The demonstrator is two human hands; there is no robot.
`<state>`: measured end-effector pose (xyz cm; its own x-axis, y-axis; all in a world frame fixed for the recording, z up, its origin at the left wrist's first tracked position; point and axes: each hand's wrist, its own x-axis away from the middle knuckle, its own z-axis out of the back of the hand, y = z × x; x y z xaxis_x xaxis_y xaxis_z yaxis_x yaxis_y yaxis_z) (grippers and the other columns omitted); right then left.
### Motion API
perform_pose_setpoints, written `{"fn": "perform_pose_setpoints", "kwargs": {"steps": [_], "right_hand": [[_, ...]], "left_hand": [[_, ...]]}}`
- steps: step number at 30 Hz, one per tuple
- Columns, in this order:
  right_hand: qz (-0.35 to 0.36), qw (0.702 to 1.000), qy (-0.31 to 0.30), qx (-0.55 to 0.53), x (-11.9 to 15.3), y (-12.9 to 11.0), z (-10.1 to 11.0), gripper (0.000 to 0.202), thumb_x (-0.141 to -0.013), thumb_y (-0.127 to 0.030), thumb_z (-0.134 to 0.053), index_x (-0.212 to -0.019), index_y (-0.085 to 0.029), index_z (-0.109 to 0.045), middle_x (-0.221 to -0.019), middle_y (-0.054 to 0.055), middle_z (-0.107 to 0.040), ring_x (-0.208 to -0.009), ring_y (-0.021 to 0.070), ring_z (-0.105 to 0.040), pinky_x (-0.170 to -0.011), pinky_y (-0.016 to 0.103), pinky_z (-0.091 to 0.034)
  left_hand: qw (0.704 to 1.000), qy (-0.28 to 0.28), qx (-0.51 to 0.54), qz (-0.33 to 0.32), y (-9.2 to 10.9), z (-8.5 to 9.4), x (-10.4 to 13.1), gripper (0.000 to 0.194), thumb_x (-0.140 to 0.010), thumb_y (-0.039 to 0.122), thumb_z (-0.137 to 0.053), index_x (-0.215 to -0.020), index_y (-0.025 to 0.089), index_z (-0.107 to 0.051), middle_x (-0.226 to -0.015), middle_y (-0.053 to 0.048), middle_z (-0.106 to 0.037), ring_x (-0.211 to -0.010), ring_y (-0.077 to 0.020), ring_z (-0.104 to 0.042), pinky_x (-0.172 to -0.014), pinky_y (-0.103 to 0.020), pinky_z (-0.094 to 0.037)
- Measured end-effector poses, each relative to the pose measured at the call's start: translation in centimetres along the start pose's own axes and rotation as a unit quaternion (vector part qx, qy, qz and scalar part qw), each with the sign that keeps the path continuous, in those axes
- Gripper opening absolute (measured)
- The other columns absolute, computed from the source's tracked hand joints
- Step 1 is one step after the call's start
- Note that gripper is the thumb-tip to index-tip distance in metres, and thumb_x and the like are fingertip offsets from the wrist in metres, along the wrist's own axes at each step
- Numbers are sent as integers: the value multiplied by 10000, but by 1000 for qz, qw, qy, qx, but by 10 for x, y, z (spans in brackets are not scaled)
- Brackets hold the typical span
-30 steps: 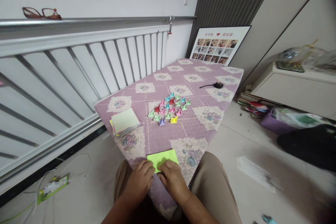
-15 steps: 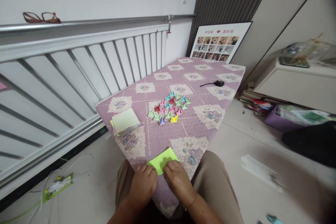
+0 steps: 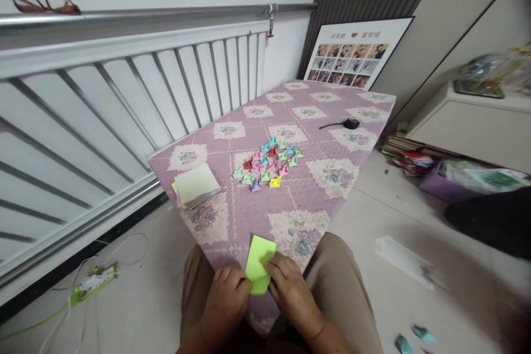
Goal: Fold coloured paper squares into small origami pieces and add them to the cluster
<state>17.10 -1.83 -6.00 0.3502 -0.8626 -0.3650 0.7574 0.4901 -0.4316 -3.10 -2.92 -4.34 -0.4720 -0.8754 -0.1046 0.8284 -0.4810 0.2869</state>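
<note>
A bright green paper, longer than wide, lies at the near corner of the table, its long side pointing away from me. My left hand has its fingers closed on the paper's lower left edge. On the right edge, my right hand pinches the same paper between thumb and fingers. Several small folded paper shapes in green, pink, blue, red, purple and yellow stand grouped mid-table. To their left sits a stack of paper sheets with a pale one on top.
A black spoon rests toward the far right of the flowered tablecloth. A white radiator runs along the left side. Folded blue pieces lie on the floor at right; a power strip lies at left.
The green paper has been turned from a slanted crosswise position to nearly upright in view, with both hands still on it. The camera view has shifted slightly.
</note>
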Motion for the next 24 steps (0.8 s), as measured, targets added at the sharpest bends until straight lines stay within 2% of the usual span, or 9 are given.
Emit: {"fn": "perform_pose_setpoints", "kwargs": {"steps": [4, 7, 12, 17, 24], "right_hand": [[-13, 999, -29, -24, 5, 1, 8, 195, -841, -90, -583, -963, -231, -641, -949, 45, -659, -912, 215, -583, -842, 385, -479], [1, 998, -24, -52, 8, 3, 10, 235, -834, -78, -594, -1005, -235, -634, -1006, 46, -658, -974, 215, -570, -874, 379, -458], [-38, 997, -24, -70, 7, 5, 11, 225, -794, -86, -625, -950, -246, -652, -973, 40, -634, -913, 213, -557, -804, 357, -439], [-106, 993, -23, -45, -1, 2, 13, 15, -821, -226, -651, -811, -227, -640, -922, 36, -603, -886, 215, -530, -817, 369, -392], [-165, 985, -20, 36, -12, -4, 13, 191, -840, -316, -645, -683, -211, -622, -809, 38, -582, -838, 220, -503, -744, 340, -331]], "left_hand": [[998, 8, 58, -31, 10, -6, 8, 187, -813, 182, -564, -970, 239, -649, -994, -43, -645, -919, -226, -544, -825, -383, -413], [998, -5, 67, 17, 9, -7, 4, 306, -799, 163, -554, -1083, 246, -630, -1055, -54, -638, -970, -237, -536, -865, -399, -399], [991, -15, 82, 100, 5, -6, -8, 250, -798, 86, -508, -873, 249, -681, -919, -25, -647, -903, -211, -548, -837, -387, -382], [980, 3, 85, 178, 11, -6, -12, 152, -809, 153, -538, -755, 218, -664, -853, -30, -625, -885, -216, -546, -853, -407, -359], [970, -47, 64, 231, 18, 8, -25, 218, -876, 269, -502, -751, 212, -672, -862, -34, -639, -898, -223, -553, -824, -390, -328]]}}
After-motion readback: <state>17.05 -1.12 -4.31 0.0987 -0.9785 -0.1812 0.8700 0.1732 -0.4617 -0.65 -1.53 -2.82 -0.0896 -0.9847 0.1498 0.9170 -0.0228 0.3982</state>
